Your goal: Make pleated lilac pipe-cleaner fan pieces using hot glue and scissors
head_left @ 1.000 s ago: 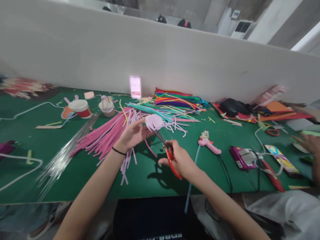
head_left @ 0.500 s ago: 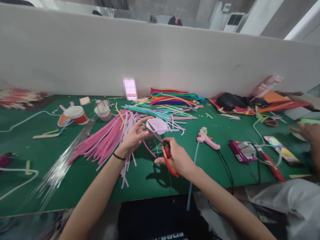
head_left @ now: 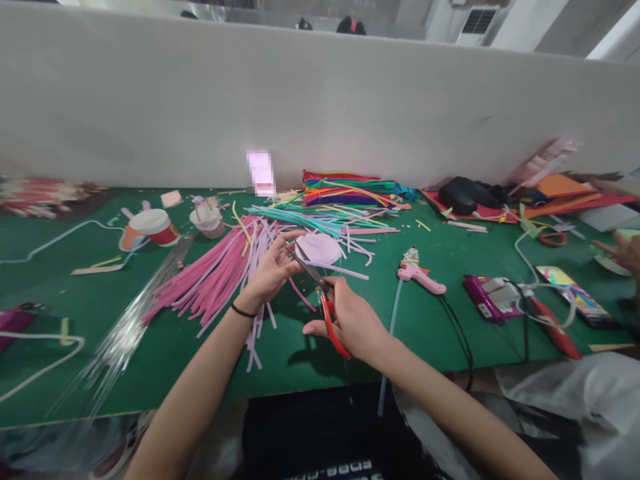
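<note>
My left hand (head_left: 270, 273) pinches a small pale pink foam piece (head_left: 320, 248) above the green table (head_left: 100, 313). In my right hand (head_left: 350, 320) are red-handled scissors (head_left: 323, 300), fingers through the loops. The blades point up and left and meet the lower edge of the pink piece. A black band sits on my left wrist. Under both hands lies a spread of pink foam strips (head_left: 220, 273).
Coloured strips (head_left: 345, 193) are piled by the white partition. A pink glue gun (head_left: 417, 275), a purple device (head_left: 487, 297) with cables and a phone (head_left: 570, 293) lie at right. Paper cups (head_left: 155, 227) and clear rods (head_left: 130, 320) are at left. Another person's hand (head_left: 623, 253) is at far right.
The pink piece has turned and dropped a little toward the scissors. The blades have come up against it. The view shifted slightly.
</note>
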### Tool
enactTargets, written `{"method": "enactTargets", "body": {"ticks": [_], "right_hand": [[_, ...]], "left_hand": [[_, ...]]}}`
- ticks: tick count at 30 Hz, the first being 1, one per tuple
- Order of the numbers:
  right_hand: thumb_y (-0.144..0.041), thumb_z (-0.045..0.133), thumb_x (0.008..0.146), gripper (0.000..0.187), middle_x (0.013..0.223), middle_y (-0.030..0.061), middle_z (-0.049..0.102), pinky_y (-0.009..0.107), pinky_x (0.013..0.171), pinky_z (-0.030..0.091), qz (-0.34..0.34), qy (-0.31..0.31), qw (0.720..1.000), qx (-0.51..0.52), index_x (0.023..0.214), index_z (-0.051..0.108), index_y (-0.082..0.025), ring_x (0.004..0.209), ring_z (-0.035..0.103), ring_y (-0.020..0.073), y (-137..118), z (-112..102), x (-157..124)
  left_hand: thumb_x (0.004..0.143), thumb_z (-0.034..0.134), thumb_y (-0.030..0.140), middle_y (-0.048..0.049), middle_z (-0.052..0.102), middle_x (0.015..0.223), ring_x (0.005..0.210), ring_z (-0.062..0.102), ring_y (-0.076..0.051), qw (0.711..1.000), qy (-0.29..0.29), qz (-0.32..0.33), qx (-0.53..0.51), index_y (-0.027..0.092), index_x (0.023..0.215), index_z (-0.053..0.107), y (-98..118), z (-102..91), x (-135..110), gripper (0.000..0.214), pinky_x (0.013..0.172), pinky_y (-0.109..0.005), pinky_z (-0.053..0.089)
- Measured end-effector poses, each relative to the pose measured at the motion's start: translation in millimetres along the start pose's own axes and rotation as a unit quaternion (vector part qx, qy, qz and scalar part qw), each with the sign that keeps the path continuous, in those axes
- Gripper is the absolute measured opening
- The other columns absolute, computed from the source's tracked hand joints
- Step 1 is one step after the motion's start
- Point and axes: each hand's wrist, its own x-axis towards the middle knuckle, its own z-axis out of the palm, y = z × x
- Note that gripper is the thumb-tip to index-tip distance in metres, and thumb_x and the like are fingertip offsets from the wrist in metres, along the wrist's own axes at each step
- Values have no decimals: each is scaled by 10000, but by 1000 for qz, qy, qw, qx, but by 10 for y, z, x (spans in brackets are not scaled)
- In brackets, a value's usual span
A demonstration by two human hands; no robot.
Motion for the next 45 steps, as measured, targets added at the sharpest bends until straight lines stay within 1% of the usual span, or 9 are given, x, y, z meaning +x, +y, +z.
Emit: {"method": "enactTargets", "body": {"ticks": [3,14,19,24,28,33,37,40,45], "right_hand": [[-634,730,723,803,1115,178,649,435,853,523,-4,1,1000,-12,1272,424,-134,1072,649,336,-27,-6,4],[-631,639,818,663,910,126,698,361,725,508,-1,22,997,-69,1202,432,-132,851,709,296,-11,-22,55],[-639,572,864,574,967,150,708,343,672,489,-13,14,994,-104,1137,447,-150,835,723,318,1,-45,69],[-672,531,871,571,925,123,721,306,584,448,-1,4,991,-132,1127,436,-170,737,726,310,-22,-36,90],[-647,520,893,532,924,126,728,297,572,434,8,-4,990,-142,1116,437,-171,751,730,318,-40,-23,98],[-599,473,943,470,911,137,737,296,574,435,10,-7,991,-134,1108,437,-160,773,737,322,-51,-10,104],[-627,423,950,501,821,131,739,288,537,406,37,-11,987,-154,1088,445,-146,740,736,332,-67,4,118],[-690,425,913,574,763,124,731,283,518,388,65,9,981,-181,1081,451,-142,710,732,334,-65,-2,125],[-743,470,854,629,802,113,735,282,552,411,57,53,982,-175,1101,460,-165,728,734,308,2,-75,122]], "left_hand": [[635,888,362,-79,627,1241,1007,650,-208,1000,12,-7,4,250,1205,572,1,12,0,662,788,-241,533],[643,884,352,-77,613,1228,1025,635,-200,1000,-1,15,0,249,1184,554,-85,-17,31,642,844,-264,533],[637,887,358,-80,603,1254,1035,633,-209,1000,-4,21,2,251,1171,559,-103,-28,45,636,780,-238,537],[656,878,339,-76,597,1281,1121,615,-239,1000,3,13,-6,263,1157,566,-101,-17,38,595,849,-281,531],[628,891,341,-80,591,1300,1144,607,-247,1000,11,6,-6,257,1157,562,-107,-13,32,628,927,-327,515],[687,856,320,-82,579,1302,1092,626,-221,1000,-9,-5,-7,251,1183,547,-111,-19,31,588,885,-297,527],[713,838,297,-80,569,1314,1083,626,-210,1000,-15,-8,-10,253,1181,540,-118,-15,40,557,880,-290,532],[709,838,281,-74,559,1335,1106,619,-220,1000,-4,-2,-14,257,1156,546,-114,-13,46,534,897,-313,538],[732,821,290,-84,530,1397,1236,567,-272,1000,-15,-6,-18,247,1144,588,-75,-49,40,475,996,-378,511]]}}
